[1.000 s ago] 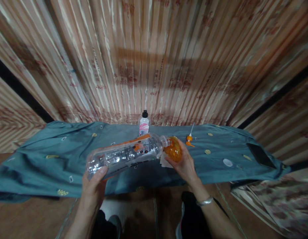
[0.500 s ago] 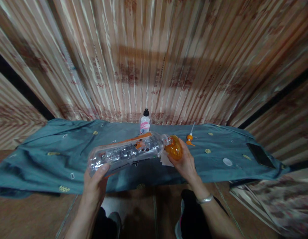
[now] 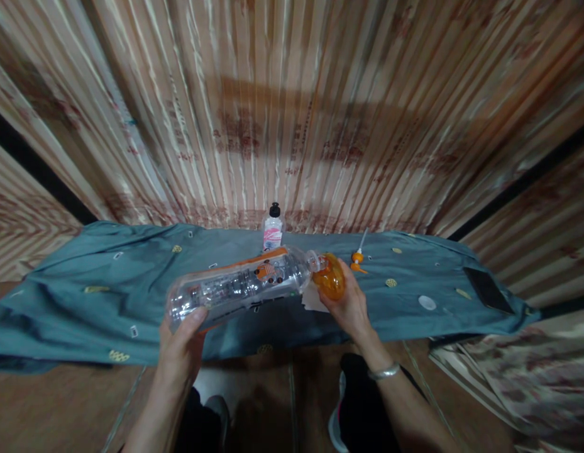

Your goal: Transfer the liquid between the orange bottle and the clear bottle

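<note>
A large clear plastic bottle (image 3: 235, 286) with an orange-trimmed label lies nearly level in the air, its neck a little higher and to the right. My left hand (image 3: 183, 346) is wrapped round its base end. My right hand (image 3: 348, 308) grips a small orange translucent bottle (image 3: 330, 278), tilted so that its mouth meets the clear bottle's neck. Whether liquid passes between them I cannot make out. Behind the right hand, on the cloth, lies an orange pump head (image 3: 358, 259) with a white tube.
A clear bottle with a black cap and pink label (image 3: 273, 229) stands at the back of the teal cloth (image 3: 414, 270). A dark flat phone-like object (image 3: 487, 289), a white disc (image 3: 427, 303) and white paper (image 3: 313, 299) lie on it. A striped curtain (image 3: 282, 113) hangs behind.
My view has shifted slightly, so the cloth and the things on it appear a little left and higher. Both hands keep their hold, the two bottles still mouth to mouth.
</note>
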